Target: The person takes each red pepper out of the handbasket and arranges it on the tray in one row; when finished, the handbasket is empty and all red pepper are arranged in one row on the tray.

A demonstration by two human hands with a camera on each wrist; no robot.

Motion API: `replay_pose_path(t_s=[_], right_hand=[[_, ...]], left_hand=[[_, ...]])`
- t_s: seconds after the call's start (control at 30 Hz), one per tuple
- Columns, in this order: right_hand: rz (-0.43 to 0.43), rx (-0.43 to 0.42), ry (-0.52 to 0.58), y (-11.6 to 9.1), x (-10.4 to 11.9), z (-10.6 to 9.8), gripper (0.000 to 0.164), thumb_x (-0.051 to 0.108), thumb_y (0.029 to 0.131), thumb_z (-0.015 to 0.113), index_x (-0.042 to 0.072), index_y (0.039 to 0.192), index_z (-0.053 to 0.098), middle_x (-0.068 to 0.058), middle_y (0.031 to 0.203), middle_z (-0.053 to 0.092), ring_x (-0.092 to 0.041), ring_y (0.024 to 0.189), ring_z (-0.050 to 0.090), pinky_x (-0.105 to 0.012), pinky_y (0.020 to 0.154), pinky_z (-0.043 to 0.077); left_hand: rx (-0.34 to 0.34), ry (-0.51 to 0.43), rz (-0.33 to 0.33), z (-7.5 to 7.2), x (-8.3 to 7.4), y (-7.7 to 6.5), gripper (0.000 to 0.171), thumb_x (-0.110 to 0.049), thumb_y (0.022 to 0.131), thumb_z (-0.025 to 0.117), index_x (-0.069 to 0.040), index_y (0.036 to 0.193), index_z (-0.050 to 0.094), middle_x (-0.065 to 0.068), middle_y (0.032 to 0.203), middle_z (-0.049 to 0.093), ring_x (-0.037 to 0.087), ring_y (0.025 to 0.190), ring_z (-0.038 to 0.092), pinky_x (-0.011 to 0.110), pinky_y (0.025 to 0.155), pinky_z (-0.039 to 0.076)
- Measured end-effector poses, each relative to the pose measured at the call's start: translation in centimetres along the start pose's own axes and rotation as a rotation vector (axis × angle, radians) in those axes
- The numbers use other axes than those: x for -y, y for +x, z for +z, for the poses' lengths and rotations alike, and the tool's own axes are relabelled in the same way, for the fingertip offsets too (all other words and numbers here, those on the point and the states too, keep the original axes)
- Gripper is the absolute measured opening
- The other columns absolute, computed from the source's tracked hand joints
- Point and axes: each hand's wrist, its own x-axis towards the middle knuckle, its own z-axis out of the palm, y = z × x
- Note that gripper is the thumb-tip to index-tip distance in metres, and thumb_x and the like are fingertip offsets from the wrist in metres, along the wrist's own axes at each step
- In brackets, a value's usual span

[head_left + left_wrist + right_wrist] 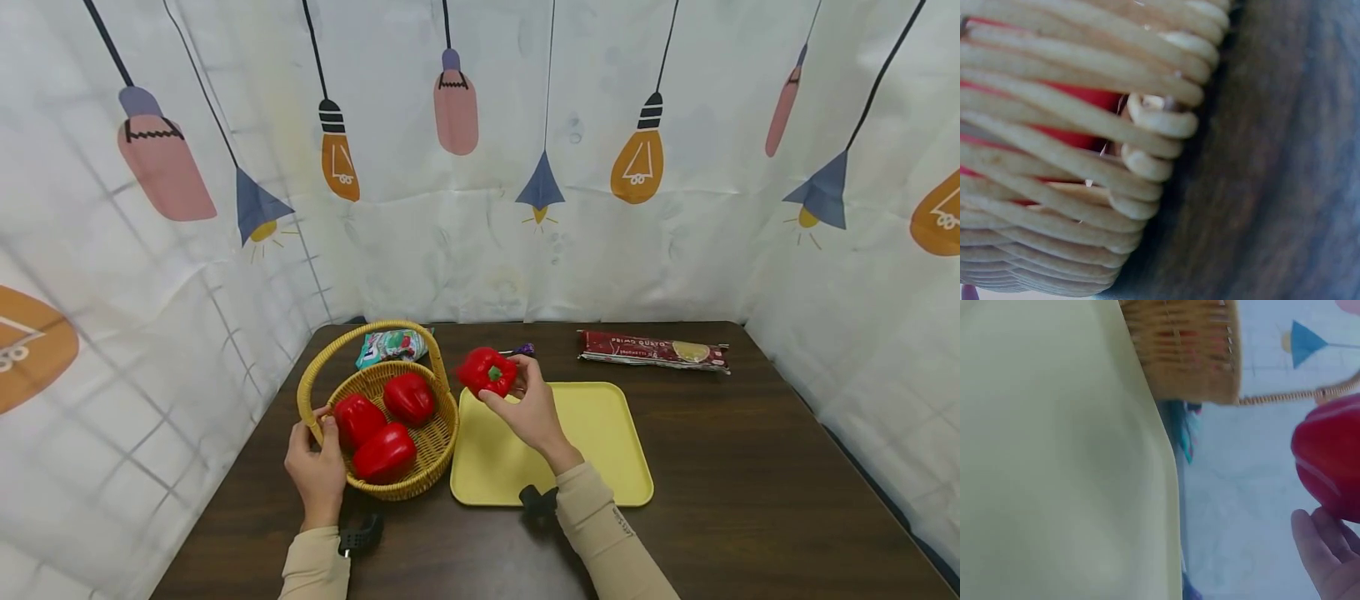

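In the head view my right hand [534, 410] pinches a red bell pepper [486, 372], its green stem facing me, above the far left part of a yellow tray [555, 450]. The same pepper [1332, 456] shows at the right edge of the right wrist view, with fingertips against it. My left hand [317, 471] grips the left side of a yellow wicker basket [442, 454], near the foot of its arched handle. Three red bell peppers [385, 452] lie inside. The left wrist view shows the basket's woven wall [1072, 181] close up, with red showing through the gaps.
Behind the basket lies a teal snack packet [392, 347]. A small purple-wrapped item [525, 349] is partly hidden behind the held pepper. A long dark red food packet [652, 350] lies at the back right of the brown table [750, 500]. A printed white curtain [480, 250] stands behind.
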Motion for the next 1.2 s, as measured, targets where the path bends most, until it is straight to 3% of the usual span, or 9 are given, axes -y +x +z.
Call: replay_pose_path(t_s=[0.3, 0.73, 1.2], right_hand=[[0.091, -0.05, -0.084, 0.7, -1.9, -2.2, 0.063, 0.026, 0.082, 0.078, 0.008, 0.134, 0.049, -0.01, 0.125, 0.06, -0.026, 0.112, 0.061, -0.043, 0.094, 0.05], [0.138, 0.051, -0.28, 0.7, -3.5, -1.9, 0.063, 0.029, 0.085, 0.072, 0.009, 0.141, 0.048, -0.01, 0.124, 0.057, -0.029, 0.104, 0.057, -0.04, 0.083, 0.053], [0.183, 0.112, -0.253, 0.3, -4.2, -1.4, 0.067, 0.035, 0.085, 0.074, 0.01, 0.141, 0.047, -0.014, 0.135, 0.055, -0.033, 0.111, 0.061, -0.043, 0.088, 0.053]], left_hand=[[-0.025, 0.002, -0.012, 0.0, 0.1, 0.2, 0.018, -0.002, 0.094, 0.062, -0.002, 0.109, 0.071, 0.02, 0.102, 0.064, 0.001, 0.092, 0.054, 0.017, 0.077, 0.038], [-0.011, 0.004, -0.016, -0.1, 0.2, 0.2, 0.02, -0.012, 0.096, 0.062, -0.002, 0.11, 0.07, 0.012, 0.104, 0.066, 0.0, 0.093, 0.054, 0.016, 0.079, 0.039], [-0.01, 0.013, -0.036, -0.1, 0.0, 0.1, 0.021, -0.015, 0.097, 0.061, -0.002, 0.111, 0.07, 0.01, 0.104, 0.066, 0.001, 0.092, 0.053, 0.016, 0.078, 0.039]])
